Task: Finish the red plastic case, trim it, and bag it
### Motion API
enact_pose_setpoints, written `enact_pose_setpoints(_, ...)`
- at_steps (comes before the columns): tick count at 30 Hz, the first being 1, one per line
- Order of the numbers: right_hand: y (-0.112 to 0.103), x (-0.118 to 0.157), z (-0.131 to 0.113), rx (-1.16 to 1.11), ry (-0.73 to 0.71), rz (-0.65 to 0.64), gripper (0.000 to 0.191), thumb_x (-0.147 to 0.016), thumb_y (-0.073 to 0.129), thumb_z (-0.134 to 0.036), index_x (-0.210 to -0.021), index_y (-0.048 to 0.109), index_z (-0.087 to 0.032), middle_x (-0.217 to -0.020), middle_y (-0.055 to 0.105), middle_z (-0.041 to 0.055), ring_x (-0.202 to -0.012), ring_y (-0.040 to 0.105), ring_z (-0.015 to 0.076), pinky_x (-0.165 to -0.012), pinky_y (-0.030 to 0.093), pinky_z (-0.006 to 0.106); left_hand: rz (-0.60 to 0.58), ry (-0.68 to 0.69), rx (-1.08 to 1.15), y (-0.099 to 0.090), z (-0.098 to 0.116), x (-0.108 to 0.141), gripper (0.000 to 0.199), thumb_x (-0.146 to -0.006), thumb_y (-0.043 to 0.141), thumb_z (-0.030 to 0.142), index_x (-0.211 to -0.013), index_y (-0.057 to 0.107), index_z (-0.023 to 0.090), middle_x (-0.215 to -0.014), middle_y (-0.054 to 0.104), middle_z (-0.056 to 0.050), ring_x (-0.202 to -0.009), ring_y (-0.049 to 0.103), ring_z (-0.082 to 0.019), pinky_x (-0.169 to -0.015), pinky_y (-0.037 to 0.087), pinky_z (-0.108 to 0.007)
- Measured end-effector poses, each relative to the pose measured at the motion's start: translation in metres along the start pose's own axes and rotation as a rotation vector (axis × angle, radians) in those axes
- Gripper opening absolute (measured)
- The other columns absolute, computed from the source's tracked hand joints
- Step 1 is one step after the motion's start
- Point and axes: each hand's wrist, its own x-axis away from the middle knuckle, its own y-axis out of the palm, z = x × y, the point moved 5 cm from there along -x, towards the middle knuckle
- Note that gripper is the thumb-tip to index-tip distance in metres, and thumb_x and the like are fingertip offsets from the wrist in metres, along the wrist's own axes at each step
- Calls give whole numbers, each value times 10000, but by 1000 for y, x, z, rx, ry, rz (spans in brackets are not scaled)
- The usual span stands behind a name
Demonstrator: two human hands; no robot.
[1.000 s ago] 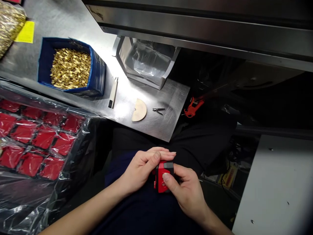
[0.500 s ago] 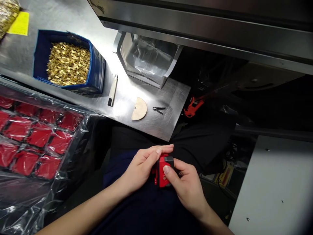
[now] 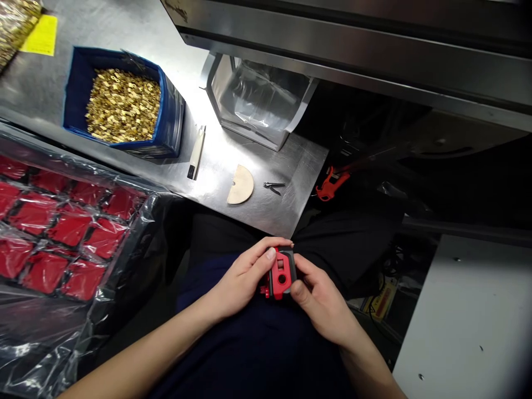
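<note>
A small red and black device [image 3: 281, 277] is held over my lap between both hands, its red face with a round hole and a square window turned up. My left hand [image 3: 245, 277] grips its left side and top edge, thumb on the upper corner. My right hand [image 3: 318, 299] holds the right, black side, with the thumb at its lower right edge and the fingers partly hidden behind it. Beyond the hands, on the metal table [image 3: 266, 216], lie a tan half-disc [image 3: 241, 185], small nippers [image 3: 274, 187] and a white-handled tool [image 3: 197, 153].
A blue bin [image 3: 171, 111] of brass pieces and a grey bin [image 3: 253, 130] with clear plastic bags stand on the table. At left is a plastic-lined crate [image 3: 141, 221] of red wrapped items. An orange tool [image 3: 330, 184] hangs past the table corner; a pale panel [image 3: 465, 316] is at right.
The red device has turned and moved slightly up, showing its hole and window. My right thumb has shifted off its face to the edge. The whole view has moved slightly.
</note>
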Motion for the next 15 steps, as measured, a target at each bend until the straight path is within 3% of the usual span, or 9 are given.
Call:
enact_pose_setpoints(4,-1,1,4,245,-17,-42,277,-952,688,-513,-1016,707,-245,-1025,688,25,-955,638,203,-907,500,305,102,19,-32,-8,-2,-8,427,-1094,403,480,-1288,694,235,-1326,708,-44,-1276,605,-250,-1105,446,-332)
enact_pose_setpoints(8,1,0,9,294,-74,38,257,-1027,595,-418,-941,757,-237,-959,720,30,-908,670,190,-843,503,291,154,38,-61,-13,-2,-10,430,-1089,422,476,-1343,675,239,-1404,674,-52,-1334,576,-257,-1181,400,-366)
enact_pose_setpoints(12,-1,0,3,231,-170,165,195,-1013,629,-360,-1109,777,-276,-1048,751,26,-1012,696,196,-896,521,284,33,171,-112,-8,7,-4,373,-1067,502,429,-1361,671,273,-1584,523,-41,-1491,422,-275,-1276,282,-403)
enact_pose_setpoints(15,-3,-1,-4,199,-190,189,218,-1015,631,-337,-1185,766,-321,-1080,759,2,-1031,703,175,-912,522,265,-64,207,-125,-3,9,0,364,-1052,539,414,-1373,664,294,-1611,482,-40,-1522,376,-274,-1279,283,-410)
